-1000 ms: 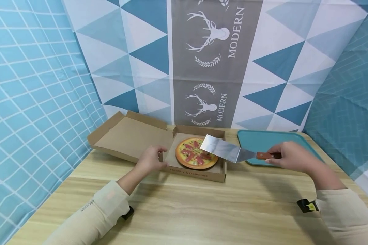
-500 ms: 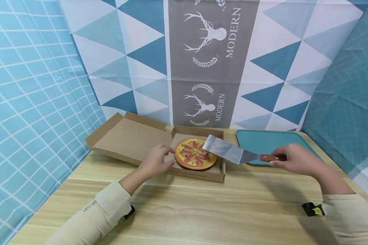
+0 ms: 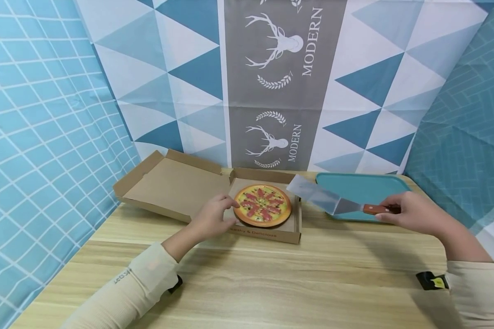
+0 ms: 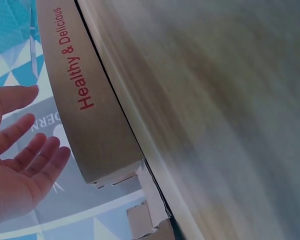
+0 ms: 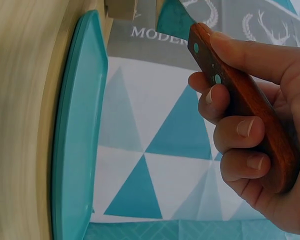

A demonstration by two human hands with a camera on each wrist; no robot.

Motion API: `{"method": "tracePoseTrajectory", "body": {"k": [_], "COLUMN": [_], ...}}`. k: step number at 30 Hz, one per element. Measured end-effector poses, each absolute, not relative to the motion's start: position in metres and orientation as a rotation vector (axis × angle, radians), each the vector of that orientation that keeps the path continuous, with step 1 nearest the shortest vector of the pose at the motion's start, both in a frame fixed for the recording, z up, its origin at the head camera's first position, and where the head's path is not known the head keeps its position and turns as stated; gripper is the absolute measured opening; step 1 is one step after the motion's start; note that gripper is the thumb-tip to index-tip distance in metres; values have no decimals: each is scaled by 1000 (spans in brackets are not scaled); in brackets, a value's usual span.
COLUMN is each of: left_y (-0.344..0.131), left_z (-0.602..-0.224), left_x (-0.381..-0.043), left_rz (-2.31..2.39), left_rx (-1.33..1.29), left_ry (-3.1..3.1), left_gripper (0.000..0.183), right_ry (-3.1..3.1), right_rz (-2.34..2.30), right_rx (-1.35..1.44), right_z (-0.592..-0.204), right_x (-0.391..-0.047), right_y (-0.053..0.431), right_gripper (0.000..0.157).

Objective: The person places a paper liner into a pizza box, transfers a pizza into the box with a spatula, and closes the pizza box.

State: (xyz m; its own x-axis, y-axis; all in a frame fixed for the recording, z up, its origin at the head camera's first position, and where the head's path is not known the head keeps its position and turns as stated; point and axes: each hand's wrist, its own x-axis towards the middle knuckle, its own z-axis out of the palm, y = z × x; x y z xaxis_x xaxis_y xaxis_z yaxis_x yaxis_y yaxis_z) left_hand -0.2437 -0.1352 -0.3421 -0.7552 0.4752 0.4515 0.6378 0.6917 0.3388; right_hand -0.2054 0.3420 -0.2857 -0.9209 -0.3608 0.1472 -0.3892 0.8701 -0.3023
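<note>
A round pizza (image 3: 262,205) with red strips on top lies in the open cardboard pizza box (image 3: 286,236). My left hand (image 3: 214,217) hovers over the box's left side, its fingertips close to the pizza's edge; whether they touch it I cannot tell. In the left wrist view those fingers (image 4: 55,162) are loosely bent and hold nothing, above the box's front wall. My right hand (image 3: 413,214) grips the wooden handle (image 5: 250,107) of a metal spatula (image 3: 319,196). The blade is held up between the box's right wall and the tray, with nothing on it.
The box lid (image 3: 177,183) lies folded out to the left. A teal tray (image 3: 360,185) rests on the wooden table (image 3: 247,283) at the back right, behind the spatula. A patterned cloth backdrop (image 3: 271,91) rises right behind the box and tray.
My left hand has moved right, from the box's left edge to the pizza's left edge. My right hand has drawn the spatula rightward, off from above the pizza.
</note>
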Motion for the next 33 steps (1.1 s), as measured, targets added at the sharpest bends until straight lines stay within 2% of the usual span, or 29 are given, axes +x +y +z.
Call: {"method": "tracePoseTrajectory", "body": {"k": [12, 22, 28, 33], "left_y": [-136, -136, -136, -136], "left_z": [-341, -340, -341, -341], "left_x": [-238, -234, -233, -232], "left_rz": [-565, -508, -510, -522], "left_rx": [-1035, -1070, -1070, -1068], "left_ry": [-2644, -2650, -2659, -2658], "left_gripper": [39, 40, 38, 39], "right_ry": [-2966, -3024, -3077, -3113], "right_rz": [496, 451, 460, 427], "right_rx": [501, 357, 295, 254], "right_z": [-295, -306, -314, -319], "right_x": [-210, -217, -222, -227], "right_y": [363, 381, 397, 409], "right_gripper": [29, 33, 30, 36]}}
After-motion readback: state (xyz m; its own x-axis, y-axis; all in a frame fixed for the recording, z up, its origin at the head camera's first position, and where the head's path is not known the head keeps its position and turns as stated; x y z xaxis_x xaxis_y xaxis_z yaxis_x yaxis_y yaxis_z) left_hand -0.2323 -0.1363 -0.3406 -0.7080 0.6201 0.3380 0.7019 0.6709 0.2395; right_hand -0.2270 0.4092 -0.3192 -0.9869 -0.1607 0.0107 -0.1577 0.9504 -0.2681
